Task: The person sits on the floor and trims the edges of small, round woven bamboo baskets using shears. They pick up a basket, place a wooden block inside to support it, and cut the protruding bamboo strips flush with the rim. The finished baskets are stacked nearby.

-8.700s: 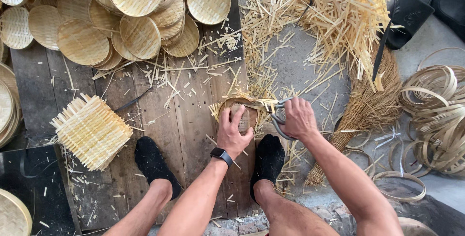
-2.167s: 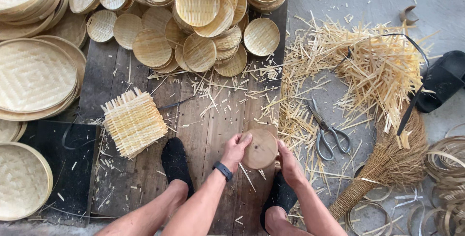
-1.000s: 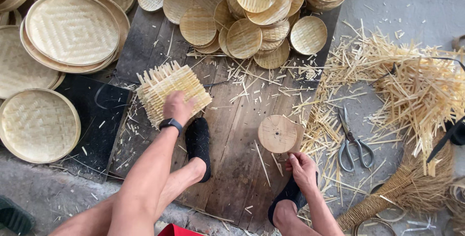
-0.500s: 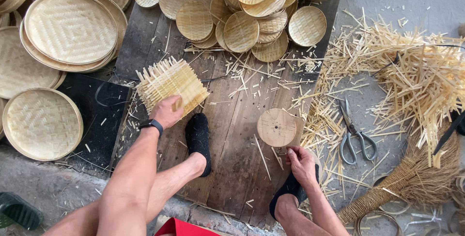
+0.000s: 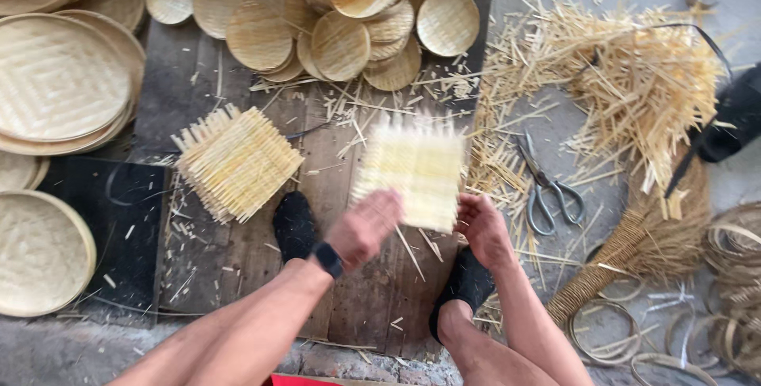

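Woven mat (image 5: 412, 172), square and pale yellow, is what both hands have got, held up over the wooden boards (image 5: 238, 251) in the middle of the scene. It's blurry, but you can make out a tight weave with loose strip ends sticking out along the far edge like a fringe. The left hand (image 5: 365, 227) is at its near left corner, too smeared to tell what the fingers are doing. The right hand (image 5: 479, 227) is at the near right edge, fingers curled together against it. Black socked feet (image 5: 295, 223) sit just under the hands.

A bit further out on the left, a second mat stack (image 5: 236, 162) of the same kind lies tilted on the boards. To the right, scissors (image 5: 547, 188) lie on the floor beside a big heap of cut strips (image 5: 634, 85). Far side: a pile of small round woven discs (image 5: 341, 21), with bigger round trays (image 5: 59, 77) stacked far left.
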